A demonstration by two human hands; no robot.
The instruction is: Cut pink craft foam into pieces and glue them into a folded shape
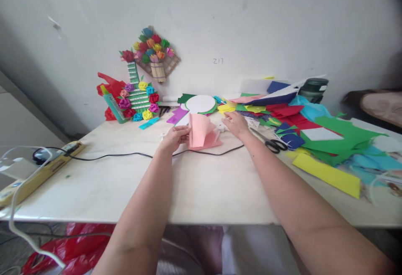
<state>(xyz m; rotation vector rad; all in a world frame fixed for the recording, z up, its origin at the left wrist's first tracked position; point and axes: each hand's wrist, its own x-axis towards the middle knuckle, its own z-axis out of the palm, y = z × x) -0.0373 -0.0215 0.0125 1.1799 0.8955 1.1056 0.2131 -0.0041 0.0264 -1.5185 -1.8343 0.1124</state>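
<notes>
My left hand (178, 137) pinches the left edge of a folded sheet of pink paper (198, 132), which curls up at its right side and rests partly on the table. Just right of the paper, my right hand (236, 124) reaches over small white scraps (222, 127), its fingers loosely bent and apart with nothing visible in them. Yellow paper pieces (226, 108) lie beyond its fingertips. Beside the right wrist are black-handled scissors (274, 144). A round white disc (201, 104) lies behind the pink paper.
A black cable (116, 155) crosses the table beneath both hands from a power strip (40, 174). Coloured paper (342, 134) is heaped on the right, with a yellow strip (328, 175) in front. A glue bottle (113, 105) and a paper-flower craft (140, 99) stand at the back left.
</notes>
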